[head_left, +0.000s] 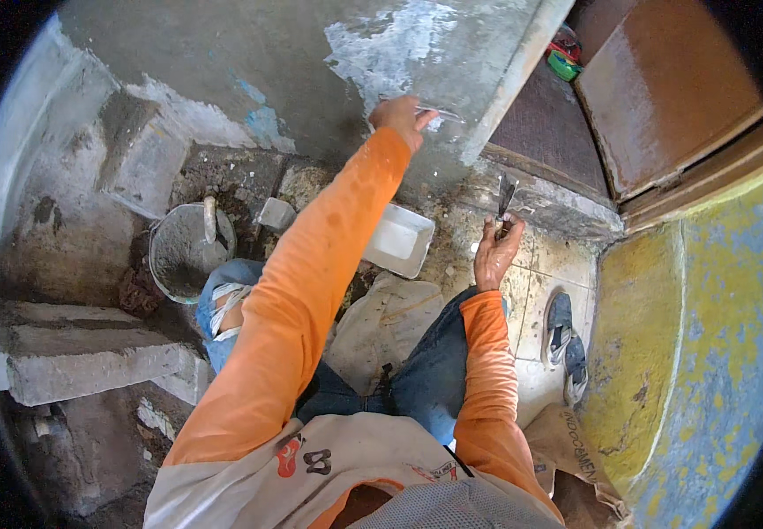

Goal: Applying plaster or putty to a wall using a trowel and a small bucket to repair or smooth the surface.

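My left hand (402, 121) is pressed up near the grey wall (284, 53), its fingers closed on a thin flat-edged spreader (446, 115) that lies almost edge-on to the surface. A patch of white putty (377, 53) covers the wall just above it. Lower and to the right, my right hand (498, 256) grips the handle of a putty knife (507, 189), its dark blade pointing away from me. Between my arms stands a white rectangular tray (421, 258) with white material inside, partly hidden by my left sleeve.
A bucket (157, 264) smeared with cement, a handle sticking up in it, stands left of my knee. Further left is a concrete step (90, 361). To the right are a pair of shoes (560, 331), a paper sack (567, 450), a yellow-and-blue wall (664, 353) and a brown wooden panel (664, 88).
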Tool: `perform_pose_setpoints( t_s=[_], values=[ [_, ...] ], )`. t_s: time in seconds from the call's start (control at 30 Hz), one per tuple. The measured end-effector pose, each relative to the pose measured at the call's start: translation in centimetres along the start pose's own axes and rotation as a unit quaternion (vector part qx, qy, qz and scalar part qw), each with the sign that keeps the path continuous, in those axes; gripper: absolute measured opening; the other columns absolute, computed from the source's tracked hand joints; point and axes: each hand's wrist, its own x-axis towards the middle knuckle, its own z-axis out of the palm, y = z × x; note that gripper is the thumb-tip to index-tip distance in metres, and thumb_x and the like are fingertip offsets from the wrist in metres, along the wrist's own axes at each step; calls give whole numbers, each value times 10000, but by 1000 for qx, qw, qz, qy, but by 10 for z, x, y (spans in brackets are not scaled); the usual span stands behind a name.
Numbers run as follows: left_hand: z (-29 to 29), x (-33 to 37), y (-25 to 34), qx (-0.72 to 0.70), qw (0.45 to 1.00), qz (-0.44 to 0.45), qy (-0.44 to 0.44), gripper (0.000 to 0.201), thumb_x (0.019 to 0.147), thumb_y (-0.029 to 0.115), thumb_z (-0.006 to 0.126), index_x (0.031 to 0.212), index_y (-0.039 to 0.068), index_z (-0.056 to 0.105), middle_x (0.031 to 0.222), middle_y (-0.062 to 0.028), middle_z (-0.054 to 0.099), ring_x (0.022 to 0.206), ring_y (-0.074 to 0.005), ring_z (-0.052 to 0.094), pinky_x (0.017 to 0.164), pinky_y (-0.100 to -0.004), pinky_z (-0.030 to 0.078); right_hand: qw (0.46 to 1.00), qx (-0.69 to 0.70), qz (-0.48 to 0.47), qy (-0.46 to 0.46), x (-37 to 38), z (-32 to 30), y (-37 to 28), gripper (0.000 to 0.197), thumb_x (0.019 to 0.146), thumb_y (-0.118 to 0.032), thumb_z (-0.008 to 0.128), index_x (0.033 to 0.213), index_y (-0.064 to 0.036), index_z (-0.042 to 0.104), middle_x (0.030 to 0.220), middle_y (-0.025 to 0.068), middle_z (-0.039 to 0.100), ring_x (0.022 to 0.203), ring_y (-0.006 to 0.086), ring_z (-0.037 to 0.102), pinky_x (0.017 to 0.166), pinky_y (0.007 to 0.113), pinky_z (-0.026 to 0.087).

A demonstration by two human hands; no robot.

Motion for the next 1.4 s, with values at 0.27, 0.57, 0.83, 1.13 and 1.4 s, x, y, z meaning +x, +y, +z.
perform_pose_setpoints(
  t_s=[0.27,0.57,0.83,1.13,1.4],
  values=[
    [68,-5,51,493,825,203,-189,337,1009,98,602,1244,-136,545,1168,-280,629,1051,-406,671,917,-463,650,999,53,13,5,3,1,20,200,982,25,611,1144,-2,497,939,53,441,856,165,427,801,301,417],
    [103,-92,102,102,962,71,-242,307,1011,21,478,1244,-179,471,1214,-299,603,1017,-372,696,945,-403,655,997,75,-23,1,7,7,26,172,983,-12,591,1131,-9,502,949,67,445,857,175,433,804,316,437],
    [-34,-75,40,140,986,32,-84,242,991,33,543,1193,-101,544,1179,-223,625,1040,-355,684,866,-419,680,996,89,31,3,11,-4,36,190,990,-42,588,1153,-23,491,983,60,471,883,161,440,813,298,435],
    [9,8,4,182,981,55,-35,202,973,44,604,1126,-83,572,1087,-226,642,920,-359,672,903,-423,665,997,75,9,11,7,-14,25,202,956,-4,592,1129,-35,493,985,39,451,902,150,429,808,296,435],
    [117,-68,100,81,983,77,-147,195,980,-5,553,1117,-141,526,1067,-231,608,985,-383,657,966,-392,648,995,102,-9,8,7,-5,30,211,961,7,603,1128,-23,477,1019,43,435,934,149,423,860,292,435]
  ],
)
